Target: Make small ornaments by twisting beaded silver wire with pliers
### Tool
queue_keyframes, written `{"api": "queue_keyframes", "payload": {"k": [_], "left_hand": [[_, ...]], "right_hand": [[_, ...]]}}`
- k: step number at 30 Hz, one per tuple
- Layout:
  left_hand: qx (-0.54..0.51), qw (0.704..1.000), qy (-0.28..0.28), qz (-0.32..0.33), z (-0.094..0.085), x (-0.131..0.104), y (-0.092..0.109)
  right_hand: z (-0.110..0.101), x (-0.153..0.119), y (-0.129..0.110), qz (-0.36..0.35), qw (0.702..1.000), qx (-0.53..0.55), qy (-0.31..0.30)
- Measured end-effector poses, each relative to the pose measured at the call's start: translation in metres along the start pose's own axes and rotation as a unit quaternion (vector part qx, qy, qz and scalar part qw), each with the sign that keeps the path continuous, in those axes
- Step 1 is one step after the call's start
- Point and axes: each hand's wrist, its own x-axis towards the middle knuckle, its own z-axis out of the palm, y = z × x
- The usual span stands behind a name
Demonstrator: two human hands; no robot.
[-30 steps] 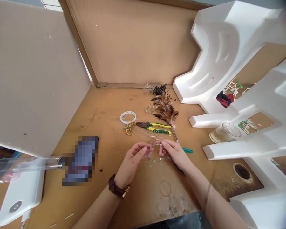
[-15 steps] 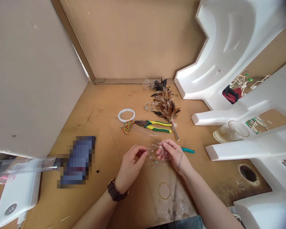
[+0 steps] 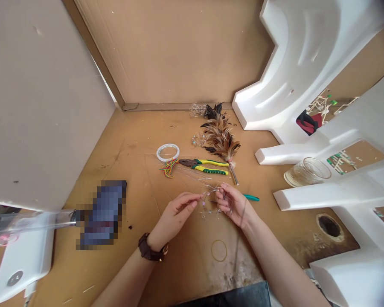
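A thin wire loop strung with small clear and pastel beads [image 3: 204,204] hangs between my hands, just above the table. My left hand [image 3: 176,213], with a dark watch on its wrist, pinches the loop's left side at the fingertips. On the right side, my right hand [image 3: 236,205] grips the wire with curled fingers, which hide part of it. A teal-handled tool [image 3: 251,198] lies partly behind my right hand. Beyond my hands are combination pliers with yellow and green handles [image 3: 211,172] and loose straight wires [image 3: 192,177].
A white ring [image 3: 158,152] lies beside multicoloured cords [image 3: 169,169]. Farther back are a brown feather duster [image 3: 220,134] and tangled beaded wires [image 3: 197,139]. White moulded plastic [image 3: 294,199] and a glass [image 3: 307,172] stand right. A rubber band [image 3: 219,250] lies near me.
My right fingers have shifted their hold on the wire, and the beaded loop hangs more open. My left fingers are straighter. The whole view has shifted slightly.
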Motion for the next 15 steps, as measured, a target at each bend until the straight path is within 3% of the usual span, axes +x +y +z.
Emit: {"api": "queue_keyframes", "payload": {"k": [10, 15], "left_hand": [[-0.064, 0.997, 0.003, -0.053, 0.0007, -0.0009, 0.0023], [-0.11, 0.992, 0.007, -0.065, 0.0057, -0.0022, -0.0024]], "right_hand": [[0.0073, -0.0021, 0.0051, -0.044, 0.998, -0.042, 0.001], [0.0061, -0.003, 0.0057, -0.06, 0.991, -0.114, 0.023]]}}
